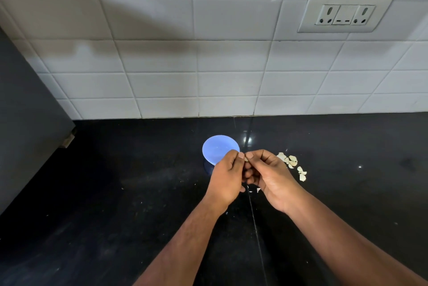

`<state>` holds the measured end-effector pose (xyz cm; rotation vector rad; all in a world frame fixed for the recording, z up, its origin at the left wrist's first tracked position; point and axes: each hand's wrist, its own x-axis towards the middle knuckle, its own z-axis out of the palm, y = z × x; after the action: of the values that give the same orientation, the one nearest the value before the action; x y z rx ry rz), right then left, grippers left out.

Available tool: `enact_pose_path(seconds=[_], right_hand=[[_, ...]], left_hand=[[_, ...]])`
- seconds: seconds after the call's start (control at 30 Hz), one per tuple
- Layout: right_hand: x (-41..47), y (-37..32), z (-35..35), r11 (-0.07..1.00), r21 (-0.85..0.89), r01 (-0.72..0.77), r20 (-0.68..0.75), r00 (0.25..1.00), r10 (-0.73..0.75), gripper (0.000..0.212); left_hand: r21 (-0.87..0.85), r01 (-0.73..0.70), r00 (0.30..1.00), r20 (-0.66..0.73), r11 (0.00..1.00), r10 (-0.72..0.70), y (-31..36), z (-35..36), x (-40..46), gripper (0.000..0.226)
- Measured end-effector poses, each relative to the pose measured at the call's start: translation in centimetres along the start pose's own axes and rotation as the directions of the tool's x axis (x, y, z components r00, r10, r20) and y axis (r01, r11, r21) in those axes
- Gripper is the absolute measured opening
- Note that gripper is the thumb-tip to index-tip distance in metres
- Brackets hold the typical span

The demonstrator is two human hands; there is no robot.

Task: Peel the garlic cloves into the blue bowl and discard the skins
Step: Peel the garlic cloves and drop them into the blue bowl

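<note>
Garlic work sits on our black counter [115, 193], where the bowl [216, 148] stands just beyond and left of our left hand [228, 175], nearer to it than to the right hand [269, 175], so we judge the peeled clove goes forward and left. Both hands meet over the counter, fingertips curled in and pinching one small pale clove [246, 159] between them, too hidden to tell its long axis. Smaller still, loose pale skins [292, 164] lie near the right hand.
</note>
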<state>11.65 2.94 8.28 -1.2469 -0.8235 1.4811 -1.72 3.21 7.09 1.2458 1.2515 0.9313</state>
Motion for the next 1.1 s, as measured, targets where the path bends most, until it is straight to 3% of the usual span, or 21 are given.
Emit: enact_pose_path(seconds=[0.13,0.27,0.53,0.7,0.77,0.93,1.1], right_hand=[[-0.3,-0.2,-0.6,1.000,-0.002,0.011,-0.073,0.997,-0.011,0.012],[-0.7,-0.4,-1.3,0.994,-0.109,0.031,-0.196,0.979,-0.052,0.028],[-1.6,0.2,-1.0,0.927,-0.271,0.259,-0.054,0.958,-0.283,0.011],[-1.5,0.1,-1.1,0.874,-0.375,0.308,-0.004,0.942,-0.334,0.018],[-1.6,0.0,-0.9,0.895,-0.348,0.280,-0.047,0.948,-0.315,0.020],[-1.6,-0.4,0.2,0.982,-0.081,0.170,-0.114,0.977,-0.178,0.035],[-1.1,-0.6,0.0,0.993,0.044,0.110,-0.115,0.988,-0.104,0.025]], left_hand=[[-0.056,0.014,1.000,-0.027,0.998,-0.016,0.2,1.2,-0.3,0.030],[-0.145,0.019,0.994,-0.100,0.989,-0.033,0.6,1.9,-0.6,0.031],[-0.195,0.056,0.992,-0.099,0.979,-0.077,0.9,3.3,-0.6,0.031],[-0.237,0.042,0.996,-0.072,0.970,-0.060,1.4,3.2,-0.9,0.028],[-0.244,0.031,0.997,-0.066,0.969,-0.049,1.5,3.1,-1.0,0.029],[-0.234,-0.031,0.997,-0.077,0.972,0.014,1.1,3.1,-1.2,0.028],[-0.165,-0.091,0.994,-0.076,0.982,0.080,1.3,2.6,-1.1,0.025]])
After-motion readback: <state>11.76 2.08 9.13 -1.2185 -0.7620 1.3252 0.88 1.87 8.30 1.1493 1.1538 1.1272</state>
